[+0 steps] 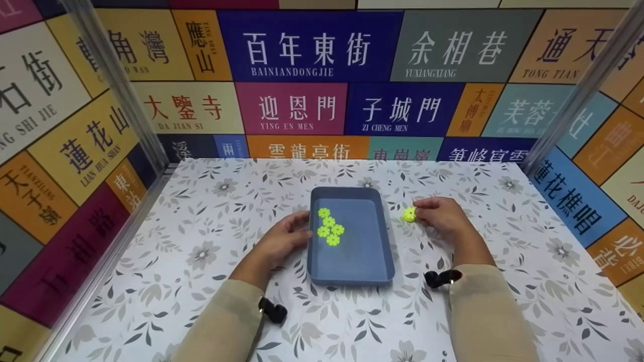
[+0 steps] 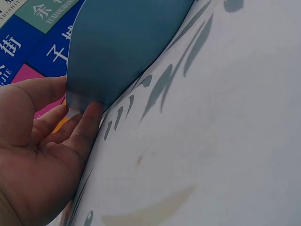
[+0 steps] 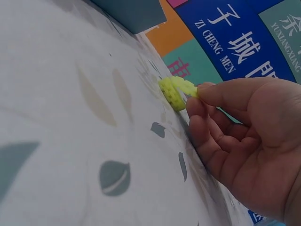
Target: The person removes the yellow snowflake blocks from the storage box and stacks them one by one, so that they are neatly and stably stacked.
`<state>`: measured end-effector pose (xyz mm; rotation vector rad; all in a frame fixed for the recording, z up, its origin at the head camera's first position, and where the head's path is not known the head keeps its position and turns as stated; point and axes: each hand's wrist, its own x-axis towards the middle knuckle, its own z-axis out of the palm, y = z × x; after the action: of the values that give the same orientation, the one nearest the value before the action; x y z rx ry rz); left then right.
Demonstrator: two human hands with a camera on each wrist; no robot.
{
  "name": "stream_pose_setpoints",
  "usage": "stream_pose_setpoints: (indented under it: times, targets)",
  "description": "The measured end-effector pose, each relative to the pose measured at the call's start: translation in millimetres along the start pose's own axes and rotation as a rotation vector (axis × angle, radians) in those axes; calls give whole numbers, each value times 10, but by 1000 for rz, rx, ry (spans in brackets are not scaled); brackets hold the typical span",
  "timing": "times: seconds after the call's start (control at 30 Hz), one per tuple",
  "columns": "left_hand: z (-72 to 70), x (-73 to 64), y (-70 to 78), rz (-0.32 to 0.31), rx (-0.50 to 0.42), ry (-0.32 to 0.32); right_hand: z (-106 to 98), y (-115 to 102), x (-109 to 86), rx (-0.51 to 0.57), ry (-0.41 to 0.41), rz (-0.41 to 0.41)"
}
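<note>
A blue-grey rectangular tray (image 1: pixel 362 261) stands on the table, with several yellow-green flower-shaped pieces (image 1: pixel 329 226) lying flat in its left part. At the tray's left wall is my left hand (image 1: pixel 284 239). In the left wrist view the thumb of the left hand (image 2: pixel 47 136) reaches over the rim and a finger lies against the outer wall. To the right of the tray my right hand (image 1: pixel 443 216) pinches one flower-shaped piece (image 3: pixel 186 86) between thumb and forefinger. Just beside it, a short stack of flower-shaped pieces (image 3: pixel 171 94) stands on the table.
A white cloth with grey and beige floral print (image 1: pixel 201 301) covers the table. Panels with coloured street names (image 1: pixel 307 45) rise behind and along both sides. Small black wrist cameras (image 1: pixel 273 310) are strapped over the sleeves.
</note>
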<state>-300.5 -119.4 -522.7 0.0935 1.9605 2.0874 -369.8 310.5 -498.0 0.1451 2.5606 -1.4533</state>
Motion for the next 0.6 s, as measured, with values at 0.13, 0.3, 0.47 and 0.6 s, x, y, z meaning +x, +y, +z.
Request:
stream_pose_setpoints:
  times: [0.13,0.3,0.47,0.6]
  targets:
    - [2,2,2,3,5,4,5,1,6,-11,7,-9]
    - [-9,0,-7,7,27,7,1,-1,9,-24,-1,2]
    - [-18,-2,-8,0,31,5,-10,-8,9,-40,-7,12]
    - [-16,0,-8,5,26,-1,-18,-36,4,10,-5,4]
